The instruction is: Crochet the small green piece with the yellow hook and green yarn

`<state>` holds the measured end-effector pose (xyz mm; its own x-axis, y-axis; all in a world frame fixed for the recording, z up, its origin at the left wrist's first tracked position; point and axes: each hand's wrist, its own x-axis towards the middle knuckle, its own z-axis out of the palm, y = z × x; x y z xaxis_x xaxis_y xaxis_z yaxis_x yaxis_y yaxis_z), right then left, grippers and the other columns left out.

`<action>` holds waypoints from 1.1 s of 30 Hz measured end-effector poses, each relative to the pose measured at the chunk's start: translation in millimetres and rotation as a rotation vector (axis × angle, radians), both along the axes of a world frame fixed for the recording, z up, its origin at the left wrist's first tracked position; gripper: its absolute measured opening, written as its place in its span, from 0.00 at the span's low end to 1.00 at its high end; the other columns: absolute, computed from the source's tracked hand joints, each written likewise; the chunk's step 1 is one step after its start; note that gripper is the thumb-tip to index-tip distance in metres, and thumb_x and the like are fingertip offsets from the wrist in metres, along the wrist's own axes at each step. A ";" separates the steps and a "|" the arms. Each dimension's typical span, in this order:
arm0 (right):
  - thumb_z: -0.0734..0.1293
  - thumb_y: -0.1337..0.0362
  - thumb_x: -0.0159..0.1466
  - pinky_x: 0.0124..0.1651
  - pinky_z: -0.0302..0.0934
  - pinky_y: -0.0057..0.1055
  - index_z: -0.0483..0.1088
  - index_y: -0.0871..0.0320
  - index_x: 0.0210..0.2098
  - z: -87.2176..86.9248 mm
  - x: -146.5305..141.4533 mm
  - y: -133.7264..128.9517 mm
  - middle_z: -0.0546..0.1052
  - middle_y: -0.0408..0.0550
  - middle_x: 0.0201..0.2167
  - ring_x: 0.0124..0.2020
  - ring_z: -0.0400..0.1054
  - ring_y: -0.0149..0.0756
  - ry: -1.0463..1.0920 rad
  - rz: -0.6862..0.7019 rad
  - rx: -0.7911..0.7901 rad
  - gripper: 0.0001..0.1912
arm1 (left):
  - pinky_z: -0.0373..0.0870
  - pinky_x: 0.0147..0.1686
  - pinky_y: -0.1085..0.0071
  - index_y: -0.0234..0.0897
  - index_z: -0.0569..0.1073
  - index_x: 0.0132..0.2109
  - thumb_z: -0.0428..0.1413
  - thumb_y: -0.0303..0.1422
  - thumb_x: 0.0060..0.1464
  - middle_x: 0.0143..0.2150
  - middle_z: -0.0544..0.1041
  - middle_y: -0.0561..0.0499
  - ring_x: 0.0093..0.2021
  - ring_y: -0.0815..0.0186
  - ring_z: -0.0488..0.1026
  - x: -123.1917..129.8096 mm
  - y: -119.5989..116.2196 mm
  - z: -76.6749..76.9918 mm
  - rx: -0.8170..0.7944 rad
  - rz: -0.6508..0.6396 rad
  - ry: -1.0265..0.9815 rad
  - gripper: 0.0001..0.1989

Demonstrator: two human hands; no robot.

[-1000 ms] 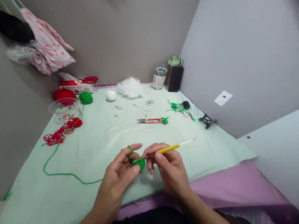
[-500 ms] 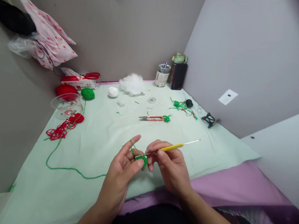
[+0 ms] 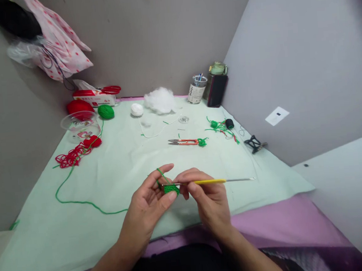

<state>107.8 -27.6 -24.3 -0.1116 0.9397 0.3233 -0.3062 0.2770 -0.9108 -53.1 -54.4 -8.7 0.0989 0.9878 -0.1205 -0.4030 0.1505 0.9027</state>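
Between the thumb and fingers of my left hand (image 3: 148, 200) is a small green crochet piece (image 3: 171, 189). Green yarn (image 3: 92, 206) loops over the raised left index finger and trails across the cloth to a green yarn ball (image 3: 106, 112). My right hand (image 3: 209, 196) grips a crochet hook by its yellow handle (image 3: 208, 182). The hook's left end meets the top edge of the green piece, and its bare metal end points right. Exactly how the tip sits in the stitches is too small to tell.
Orange thread snips (image 3: 184, 142) lie beyond my hands. White stuffing (image 3: 160, 100) and a white yarn ball (image 3: 137, 110) sit at the back. Red yarn (image 3: 71, 156) and a clear plastic container (image 3: 79, 122) are left; yarn scraps (image 3: 221, 127), a phone (image 3: 217, 91) and a can (image 3: 196, 90) stand right.
The crochet hook has turned from a slight upward tilt to nearly level, and its free end has shifted right. The green piece has tilted, showing more of its stitched face.
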 end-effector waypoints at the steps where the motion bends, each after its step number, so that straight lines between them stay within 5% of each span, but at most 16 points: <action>1: 0.73 0.57 0.71 0.33 0.65 0.28 0.85 0.50 0.42 0.2 -0.3 -0.1 0.83 0.47 0.37 0.31 0.71 0.30 0.012 -0.007 -0.004 0.07 | 0.71 0.52 0.67 0.49 0.81 0.61 0.68 0.38 0.61 0.40 0.76 0.53 0.45 0.63 0.75 -0.6 -0.2 -0.7 0.008 0.011 0.024 0.21; 7: 0.73 0.56 0.71 0.28 0.63 0.23 0.82 0.52 0.38 6.1 -1.8 8.1 0.83 0.44 0.33 0.24 0.69 0.24 0.261 0.106 -0.203 0.09 | 0.71 0.49 0.68 0.48 0.82 0.59 0.68 0.40 0.61 0.41 0.75 0.52 0.43 0.64 0.73 -3.7 0.7 -1.0 0.027 0.038 0.077 0.20; 12: 0.70 0.55 0.73 0.27 0.64 0.24 0.79 0.54 0.38 7.0 -0.7 7.0 0.83 0.45 0.33 0.24 0.72 0.26 0.252 0.126 -0.196 0.11 | 0.72 0.49 0.69 0.48 0.81 0.59 0.68 0.38 0.61 0.42 0.75 0.52 0.44 0.64 0.74 -5.4 1.3 -1.3 0.036 0.046 0.101 0.19; 17: 0.64 0.61 0.77 0.33 0.70 0.29 0.79 0.52 0.45 5.8 4.9 -2.2 0.83 0.47 0.38 0.29 0.76 0.30 -0.039 -0.014 0.043 0.11 | 0.73 0.49 0.69 0.47 0.83 0.56 0.68 0.36 0.61 0.42 0.75 0.52 0.44 0.64 0.74 -4.8 2.2 -2.1 0.067 0.098 0.204 0.16; 21: 0.64 0.68 0.76 0.40 0.74 0.35 0.79 0.49 0.53 1.1 9.2 -7.6 0.84 0.49 0.41 0.40 0.79 0.38 -0.418 -0.108 0.401 0.14 | 0.71 0.54 0.68 0.46 0.84 0.54 0.70 0.34 0.58 0.39 0.77 0.53 0.44 0.64 0.75 0.9 0.1 -1.2 0.056 0.200 0.263 0.17; 25: 0.68 0.71 0.72 0.45 0.76 0.38 0.79 0.44 0.58 -3.0 8.9 -10.2 0.84 0.51 0.47 0.47 0.79 0.42 -0.691 -0.240 0.668 0.20 | 0.72 0.49 0.70 0.46 0.82 0.60 0.75 0.35 0.51 0.37 0.77 0.55 0.41 0.66 0.74 5.2 0.8 3.2 -0.079 0.139 0.010 0.28; 28: 0.67 0.71 0.73 0.43 0.75 0.37 0.80 0.45 0.56 0.6 7.1 -8.6 0.83 0.50 0.43 0.43 0.79 0.40 -0.486 -0.272 0.553 0.18 | 0.72 0.44 0.72 0.41 0.82 0.60 0.74 0.36 0.52 0.36 0.76 0.54 0.37 0.68 0.72 3.1 4.3 8.3 -0.220 0.010 -0.209 0.29; 33: 0.67 0.63 0.75 0.37 0.71 0.34 0.83 0.49 0.45 11.7 2.8 0.8 0.82 0.48 0.38 0.34 0.74 0.35 -0.089 -0.091 0.187 0.10 | 0.70 0.45 0.73 0.42 0.85 0.56 0.74 0.34 0.53 0.36 0.77 0.53 0.38 0.68 0.71 2.1 5.2 12.8 -0.171 0.061 -0.180 0.23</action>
<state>110.6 -26.8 -12.6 -0.0651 0.8718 0.4854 -0.1933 0.4662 -0.8633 -51.0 -49.3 4.1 0.0748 0.9592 -0.2725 -0.5678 0.2656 0.7791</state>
